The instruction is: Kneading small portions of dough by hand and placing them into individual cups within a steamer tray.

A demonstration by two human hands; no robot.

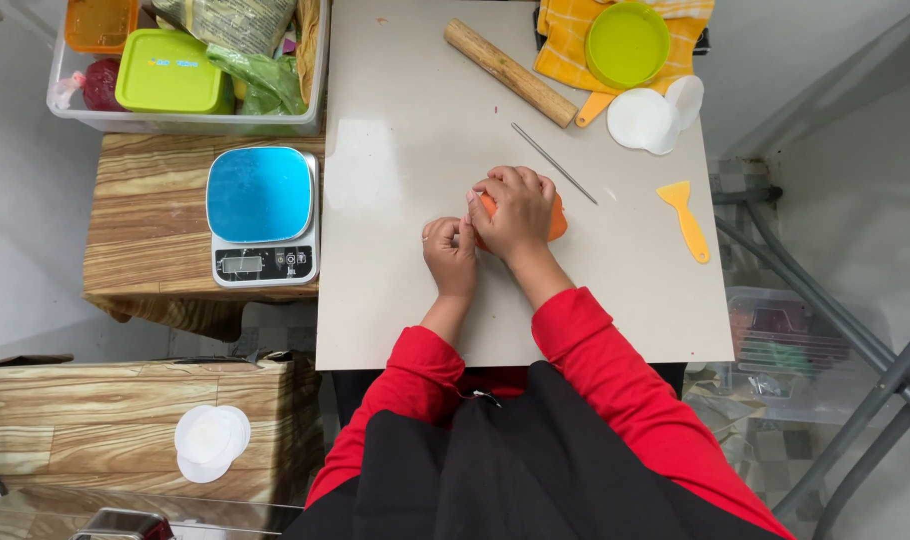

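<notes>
Both hands closed on orange dough point(555, 222) on board point(395, 180), left hand point(451, 252) pinching edge, right hand point(517, 212) pressing top; shaping looks half done; roller point(509, 72), scraper point(686, 217) untouched.

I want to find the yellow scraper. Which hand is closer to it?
Right. The right hand lies on the orange dough, just left of the yellow scraper; the left hand sits farther left.

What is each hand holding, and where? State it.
Both the right hand and left hand pinch the left edge of an orange piece of dough on the board.
</notes>
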